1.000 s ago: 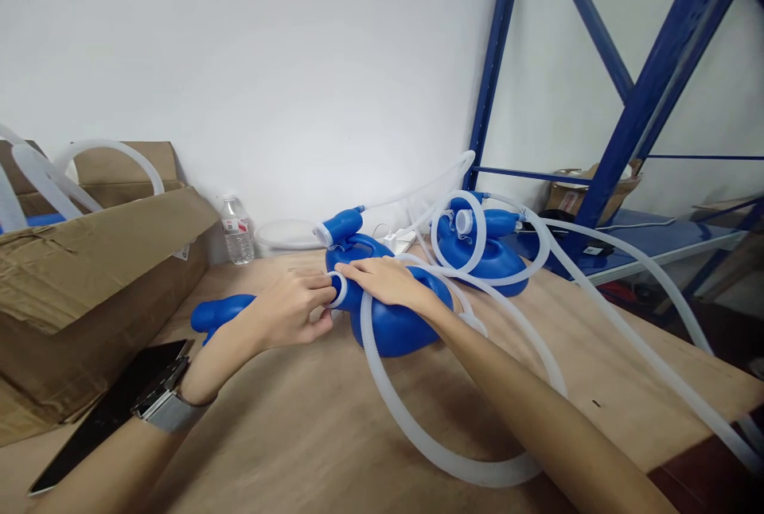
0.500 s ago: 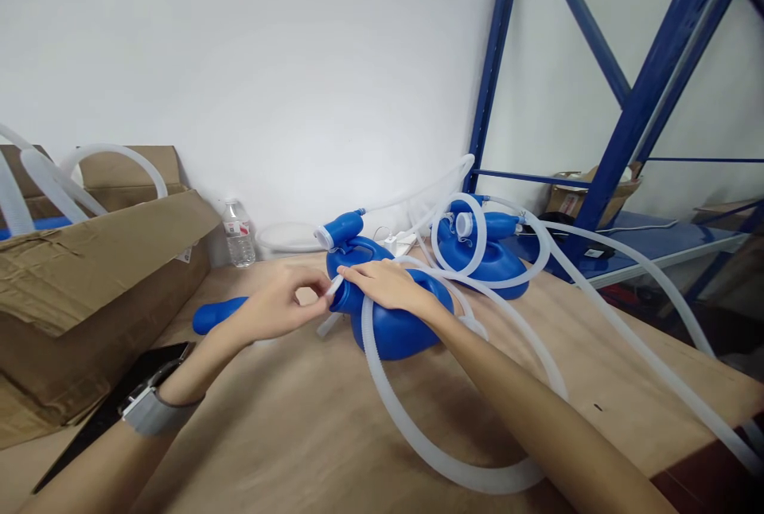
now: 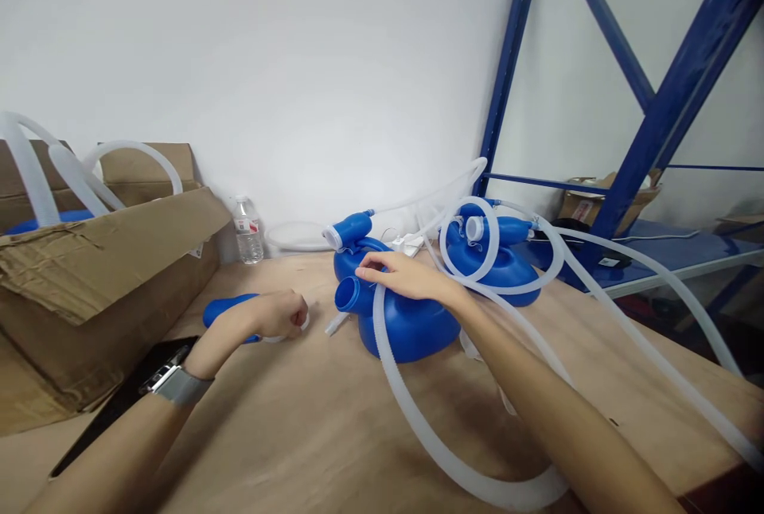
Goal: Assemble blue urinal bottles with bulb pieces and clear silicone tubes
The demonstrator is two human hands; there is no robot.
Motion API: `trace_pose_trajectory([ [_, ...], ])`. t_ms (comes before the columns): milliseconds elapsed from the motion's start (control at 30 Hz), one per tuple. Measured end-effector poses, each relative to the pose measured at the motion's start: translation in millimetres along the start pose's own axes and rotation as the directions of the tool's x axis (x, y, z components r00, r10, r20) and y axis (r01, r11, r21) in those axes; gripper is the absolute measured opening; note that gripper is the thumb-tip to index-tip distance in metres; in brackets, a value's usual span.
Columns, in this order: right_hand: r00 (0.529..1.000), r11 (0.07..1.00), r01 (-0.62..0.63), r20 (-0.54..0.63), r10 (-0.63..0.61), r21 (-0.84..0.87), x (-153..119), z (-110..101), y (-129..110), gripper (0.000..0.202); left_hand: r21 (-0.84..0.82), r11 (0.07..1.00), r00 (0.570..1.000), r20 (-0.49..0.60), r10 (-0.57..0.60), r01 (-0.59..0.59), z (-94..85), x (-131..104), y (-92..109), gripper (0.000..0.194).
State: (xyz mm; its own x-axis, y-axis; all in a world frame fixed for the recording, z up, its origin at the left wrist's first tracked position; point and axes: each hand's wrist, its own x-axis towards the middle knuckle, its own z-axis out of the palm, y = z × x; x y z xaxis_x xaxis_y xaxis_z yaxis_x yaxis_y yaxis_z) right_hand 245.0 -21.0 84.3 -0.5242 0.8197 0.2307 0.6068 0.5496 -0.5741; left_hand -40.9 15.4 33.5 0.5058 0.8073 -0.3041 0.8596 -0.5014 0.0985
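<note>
- Now the left hand has left the blue bottle, fingers curled; can't tell what they pinch.
- So the mouth is bare.
- Right hand rests loosely spread.

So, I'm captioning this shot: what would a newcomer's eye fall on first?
Probably the bright blue jug under the right hand, near the centre, its open mouth turned left. Then the translucent hose looping across the table in front of it, and the cardboard box at the picture's left edge.
</note>
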Motion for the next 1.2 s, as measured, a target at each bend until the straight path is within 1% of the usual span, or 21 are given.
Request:
trace_pose_trajectory([
  [67,0.999,0.999,-0.016,0.029,0.017,-0.042,-4.3,-12.5,1.8,0.033,0.008,1.000,1.000,-0.005,-0.010,0.010,-1.8,-0.6,2.6,0.023],
  [133,0.998,0.997,-0.026,0.049,0.030,-0.077,-9.7,-26.2,2.9,0.034,0.026,0.999,0.999,-0.030,-0.023,0.024,-8.2,-5.7,8.7,0.030],
  [200,0.999,0.997,-0.022,0.039,0.025,-0.080,-15.5,-39.2,3.0,0.035,-0.016,1.000,0.993,-0.112,0.021,-0.023,-16.1,-14.0,19.2,0.044],
  [233,0.999,0.998,-0.014,0.028,0.016,-0.068,-18.4,-45.0,2.5,0.036,-0.069,0.994,0.981,-0.178,0.072,-0.086,-19.7,-18.7,26.2,0.055],
  [267,1.000,0.999,-0.007,0.014,0.008,-0.048,-21.2,-50.1,1.6,0.037,-0.133,0.976,0.957,-0.259,0.134,-0.172,-22.4,-23.5,34.3,0.066],
  [333,1.000,1.000,0.005,-0.004,-0.005,0.007,-26.6,-58.2,-1.2,0.040,-0.220,0.912,0.882,-0.408,0.236,-0.346,-24.2,-31.5,52.5,0.092],
  [367,1.000,0.999,0.011,-0.009,-0.011,0.034,-29.0,-61.1,-3.1,0.041,-0.222,0.892,0.851,-0.455,0.262,-0.394,-23.1,-33.9,61.8,0.096],
  [400,1.000,0.998,0.017,-0.012,-0.016,0.056,-31.2,-63.3,-5.2,0.041,-0.202,0.888,0.828,-0.489,0.274,-0.413,-20.6,-34.9,70.5,0.093],
  [467,1.000,0.997,0.027,-0.011,-0.026,0.079,-34.6,-65.8,-8.9,0.041,-0.126,0.911,0.791,-0.551,0.265,-0.393,-13.7,-32.9,84.8,0.069],
  [500,0.999,0.996,0.035,-0.007,-0.034,0.081,-35.8,-66.4,-10.1,0.041,-0.089,0.920,0.770,-0.580,0.264,-0.382,-10.5,-30.6,89.8,0.059],
  [567,0.998,0.996,0.055,0.001,-0.055,0.071,-37.2,-67.0,-10.6,0.039,-0.043,0.924,0.742,-0.611,0.276,-0.379,-8.4,-26.8,94.5,0.046],
  [667,0.997,0.995,0.079,0.018,-0.080,0.063,-38.0,-68.6,-6.5,0.038,-0.009,0.911,0.731,-0.599,0.325,-0.413,-21.0,-32.7,90.5,0.040],
  [733,0.997,0.995,0.071,0.011,-0.072,0.074,-38.2,-70.5,-2.2,0.039,-0.010,0.905,0.729,-0.596,0.337,-0.426,-37.6,-46.6,82.3,0.039],
  [800,0.998,0.994,0.055,-0.013,-0.054,0.092,-37.8,-71.9,2.0,0.040,-0.049,0.911,0.747,-0.591,0.304,-0.410,-55.4,-65.1,70.7,0.039],
  [833,0.999,0.994,0.049,-0.026,-0.047,0.101,-37.3,-72.0,3.9,0.040,-0.077,0.919,0.757,-0.595,0.269,-0.387,-63.4,-74.9,63.8,0.040],
  [867,0.998,0.993,0.048,-0.035,-0.044,0.110,-36.5,-71.6,5.6,0.040,-0.116,0.925,0.755,-0.619,0.216,-0.361,-70.3,-84.6,56.4,0.042],
  [933,0.998,0.990,0.051,-0.032,-0.047,0.129,-33.9,-69.0,8.5,0.040,-0.243,0.919,0.738,-0.671,0.073,-0.312,-81.1,-102.7,40.8,0.046],
  [967,0.998,0.990,0.054,-0.020,-0.051,0.134,-32.2,-66.9,9.8,0.039,-0.302,0.910,0.722,-0.692,-0.006,-0.283,-85.2,-111.0,33.3,0.049],
  [1033,0.998,0.990,0.059,0.009,-0.061,0.131,-28.2,-61.0,12.2,0.038,-0.361,0.910,0.656,-0.741,-0.146,-0.205,-91.5,-126.0,20.3,0.054],
  [1133,0.998,0.996,0.043,0.037,-0.046,0.075,-20.5,-48.4,16.1,0.037,-0.394,0.919,0.468,-0.813,-0.346,-0.005,-97.8,-142.3,9.1,0.061],
  [1200,0.997,1.000,0.025,0.068,-0.025,0.010,-14.5,-37.2,19.2,0.038,-0.390,0.909,0.328,-0.848,-0.417,0.146,-99.4,-146.4,6.9,0.063],
])
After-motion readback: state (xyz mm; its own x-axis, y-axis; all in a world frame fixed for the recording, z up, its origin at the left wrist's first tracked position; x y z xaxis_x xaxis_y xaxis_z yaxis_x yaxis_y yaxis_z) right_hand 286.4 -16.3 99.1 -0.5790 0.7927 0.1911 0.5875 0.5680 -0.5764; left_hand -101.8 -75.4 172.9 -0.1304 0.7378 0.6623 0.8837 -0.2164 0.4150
